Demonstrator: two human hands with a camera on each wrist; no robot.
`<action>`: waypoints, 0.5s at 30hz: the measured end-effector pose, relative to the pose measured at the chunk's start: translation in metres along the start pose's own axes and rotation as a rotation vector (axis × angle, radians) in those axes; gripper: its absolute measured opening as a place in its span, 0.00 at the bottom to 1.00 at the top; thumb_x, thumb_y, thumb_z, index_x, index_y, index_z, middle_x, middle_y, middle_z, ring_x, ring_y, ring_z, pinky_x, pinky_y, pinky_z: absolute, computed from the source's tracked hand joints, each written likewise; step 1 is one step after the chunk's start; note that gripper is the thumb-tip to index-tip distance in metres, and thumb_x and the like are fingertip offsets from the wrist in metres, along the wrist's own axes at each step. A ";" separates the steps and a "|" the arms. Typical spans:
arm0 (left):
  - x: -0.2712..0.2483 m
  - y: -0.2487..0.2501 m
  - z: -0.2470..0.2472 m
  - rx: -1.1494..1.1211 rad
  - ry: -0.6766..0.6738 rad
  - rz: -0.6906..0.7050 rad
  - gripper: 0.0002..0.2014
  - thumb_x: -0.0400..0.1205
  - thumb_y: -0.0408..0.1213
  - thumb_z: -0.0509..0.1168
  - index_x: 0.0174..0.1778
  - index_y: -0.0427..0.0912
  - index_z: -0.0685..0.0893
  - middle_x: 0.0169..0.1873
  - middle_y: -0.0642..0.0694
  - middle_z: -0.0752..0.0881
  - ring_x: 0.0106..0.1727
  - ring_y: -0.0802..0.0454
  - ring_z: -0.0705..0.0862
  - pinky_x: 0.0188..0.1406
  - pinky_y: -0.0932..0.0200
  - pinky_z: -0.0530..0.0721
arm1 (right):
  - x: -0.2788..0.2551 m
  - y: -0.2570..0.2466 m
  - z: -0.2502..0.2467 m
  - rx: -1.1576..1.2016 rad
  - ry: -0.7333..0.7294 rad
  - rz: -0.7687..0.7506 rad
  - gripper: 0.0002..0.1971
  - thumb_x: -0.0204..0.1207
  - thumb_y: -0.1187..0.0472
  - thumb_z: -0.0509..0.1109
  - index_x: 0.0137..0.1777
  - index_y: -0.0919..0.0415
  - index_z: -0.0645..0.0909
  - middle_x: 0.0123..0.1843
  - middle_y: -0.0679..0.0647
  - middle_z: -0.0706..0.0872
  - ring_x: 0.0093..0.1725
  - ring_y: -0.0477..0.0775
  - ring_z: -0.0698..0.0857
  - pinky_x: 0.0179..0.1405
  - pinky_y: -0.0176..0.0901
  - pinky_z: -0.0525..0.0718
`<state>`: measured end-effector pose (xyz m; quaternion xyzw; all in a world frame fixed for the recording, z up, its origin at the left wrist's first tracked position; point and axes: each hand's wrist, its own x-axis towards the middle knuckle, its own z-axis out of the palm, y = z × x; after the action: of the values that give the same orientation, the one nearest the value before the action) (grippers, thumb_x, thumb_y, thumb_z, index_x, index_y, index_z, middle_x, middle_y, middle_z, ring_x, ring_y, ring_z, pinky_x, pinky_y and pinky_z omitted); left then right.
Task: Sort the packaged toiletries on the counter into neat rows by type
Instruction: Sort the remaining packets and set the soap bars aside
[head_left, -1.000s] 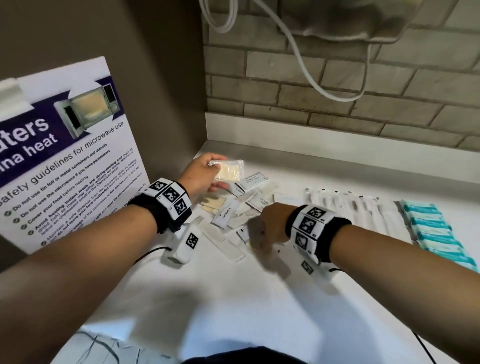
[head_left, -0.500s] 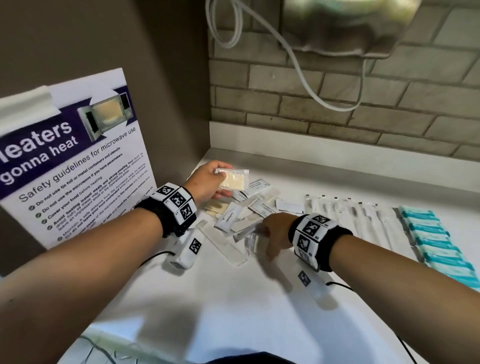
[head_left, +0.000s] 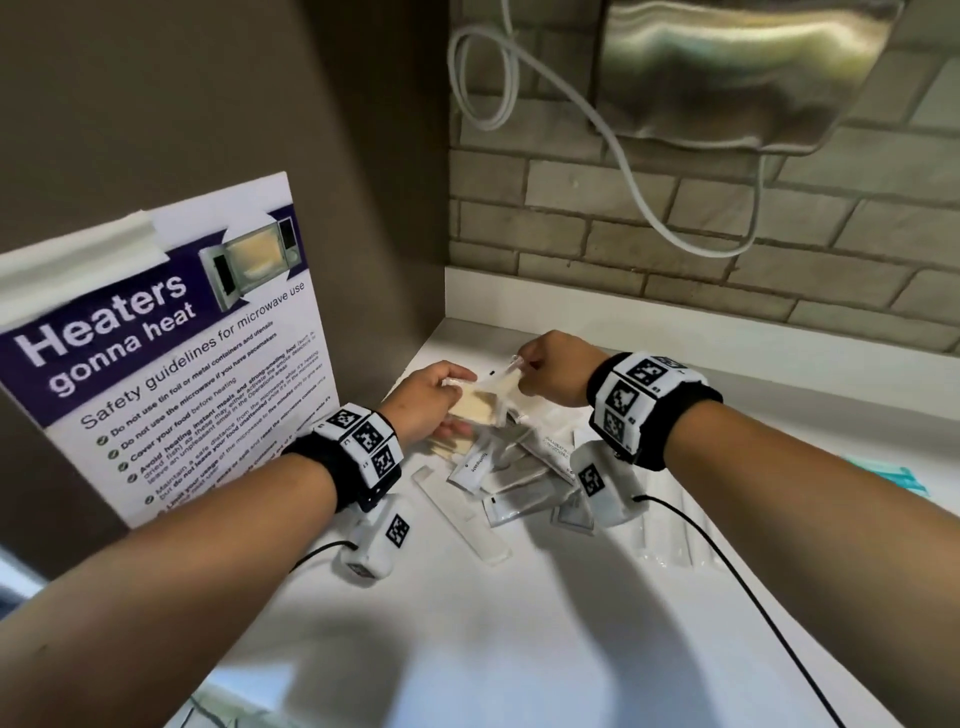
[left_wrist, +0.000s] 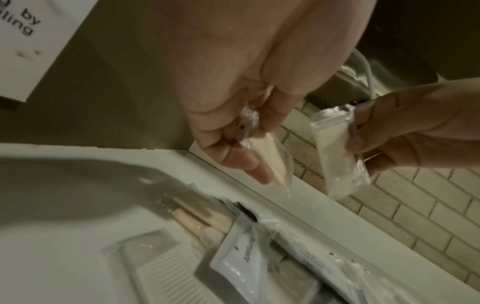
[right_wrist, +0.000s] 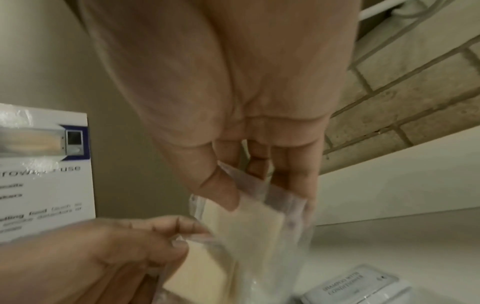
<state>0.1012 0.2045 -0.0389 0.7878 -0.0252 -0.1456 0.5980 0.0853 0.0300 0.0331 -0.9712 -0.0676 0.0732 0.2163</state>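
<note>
My left hand grips a cream soap bar in clear wrap above the far left corner of the white counter. My right hand pinches the top edge of a second wrapped soap right beside it; the two packets touch or nearly touch. The left wrist view shows both packets hanging from the fingers, the left one and the right one. In the right wrist view my thumb presses on the wrap. A pile of white sachets lies under the hands.
A long packaged comb lies in front of the pile. Long clear packets and teal packets lie to the right. A microwave poster hangs on the left wall. A brick wall and a metal dispenser are behind.
My right hand has risen from the pile with a wrapped soap and moved left and back to the left hand. The left hand kept hold of its soap.
</note>
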 end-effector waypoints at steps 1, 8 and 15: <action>0.001 0.000 -0.002 -0.006 0.019 0.001 0.16 0.87 0.30 0.53 0.51 0.54 0.82 0.31 0.46 0.80 0.32 0.49 0.91 0.31 0.56 0.85 | 0.005 -0.001 0.002 0.004 -0.022 -0.014 0.09 0.74 0.69 0.68 0.36 0.56 0.78 0.32 0.50 0.78 0.37 0.54 0.77 0.26 0.34 0.72; 0.001 0.002 -0.015 -0.262 -0.012 -0.130 0.17 0.87 0.49 0.57 0.61 0.41 0.81 0.45 0.34 0.87 0.29 0.44 0.88 0.28 0.59 0.76 | 0.032 -0.011 0.010 0.113 -0.040 -0.075 0.10 0.69 0.70 0.78 0.50 0.62 0.88 0.31 0.43 0.85 0.25 0.34 0.80 0.28 0.25 0.78; 0.005 -0.005 -0.020 -0.145 -0.036 -0.072 0.10 0.87 0.41 0.61 0.62 0.45 0.79 0.52 0.39 0.86 0.38 0.46 0.89 0.32 0.58 0.80 | 0.053 -0.024 0.027 0.166 0.033 -0.111 0.20 0.65 0.66 0.82 0.57 0.59 0.82 0.48 0.53 0.89 0.44 0.51 0.84 0.46 0.42 0.82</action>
<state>0.1103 0.2236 -0.0398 0.7400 0.0029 -0.1828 0.6472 0.1298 0.0710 0.0131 -0.9458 -0.1114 0.0502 0.3008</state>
